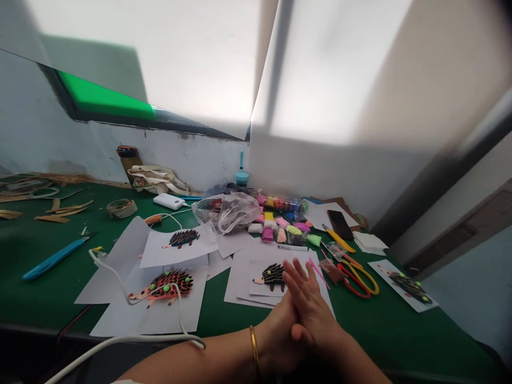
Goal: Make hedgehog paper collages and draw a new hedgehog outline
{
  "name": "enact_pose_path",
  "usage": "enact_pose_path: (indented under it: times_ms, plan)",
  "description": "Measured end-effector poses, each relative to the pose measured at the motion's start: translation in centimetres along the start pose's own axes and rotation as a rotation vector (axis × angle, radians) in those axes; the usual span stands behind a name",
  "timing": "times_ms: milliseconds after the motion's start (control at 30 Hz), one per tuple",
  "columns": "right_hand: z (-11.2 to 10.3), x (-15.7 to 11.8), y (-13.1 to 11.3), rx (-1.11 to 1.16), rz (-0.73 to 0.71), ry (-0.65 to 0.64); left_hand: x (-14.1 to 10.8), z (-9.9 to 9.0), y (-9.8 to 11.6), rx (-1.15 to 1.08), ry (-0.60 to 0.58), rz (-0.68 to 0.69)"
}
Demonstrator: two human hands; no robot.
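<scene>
My left hand, with a gold bangle at the wrist, is pressed against my right hand above the table's front edge. The right hand's fingers are stretched out and apart, pointing up and away. Most of the left hand's fingers are hidden behind the right, and whether anything lies between the palms does not show. Just beyond the fingertips, a black hedgehog picture lies on white sheets, partly covered by the right hand. A white pen and a pink stick are near it.
Clay packets and a plastic bag lie at the back. Scissors, a yellow cutter and a phone are on the right. Left are a red hedgehog picture, a white cable and a blue tool.
</scene>
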State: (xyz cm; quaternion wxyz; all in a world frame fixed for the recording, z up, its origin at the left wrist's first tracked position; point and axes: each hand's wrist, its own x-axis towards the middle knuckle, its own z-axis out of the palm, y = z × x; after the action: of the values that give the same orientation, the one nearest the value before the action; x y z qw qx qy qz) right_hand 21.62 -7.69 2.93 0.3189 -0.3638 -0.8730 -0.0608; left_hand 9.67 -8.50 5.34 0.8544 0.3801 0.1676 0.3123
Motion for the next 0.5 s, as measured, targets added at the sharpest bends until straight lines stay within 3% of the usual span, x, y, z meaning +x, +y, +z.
enact_pose_path:
  times_ms: [100, 167, 267, 367, 500]
  plan:
    - [-0.7, 0.6, 1.6, -0.118, 0.116, 0.011, -0.4, -0.3, 0.2, -0.223, -0.096, -0.108]
    - [-0.8, 0.4, 2.9, -0.164, 0.195, -0.001, -0.7, -0.8, 0.3, -0.286, 0.017, -0.154]
    - [-0.4, -0.4, 3.9, -0.127, 0.307, 0.002, -0.9, -1.6, 0.2, -0.205, 0.176, -0.148]
    - [0.2, -0.8, 3.4, -0.033, 0.423, 0.035, -0.7, -2.2, -0.2, -0.093, 0.216, -0.090]
    - [0.7, -0.4, 2.4, 0.128, 0.539, 0.143, -0.4, -2.8, -0.3, -0.074, 0.369, -0.025]
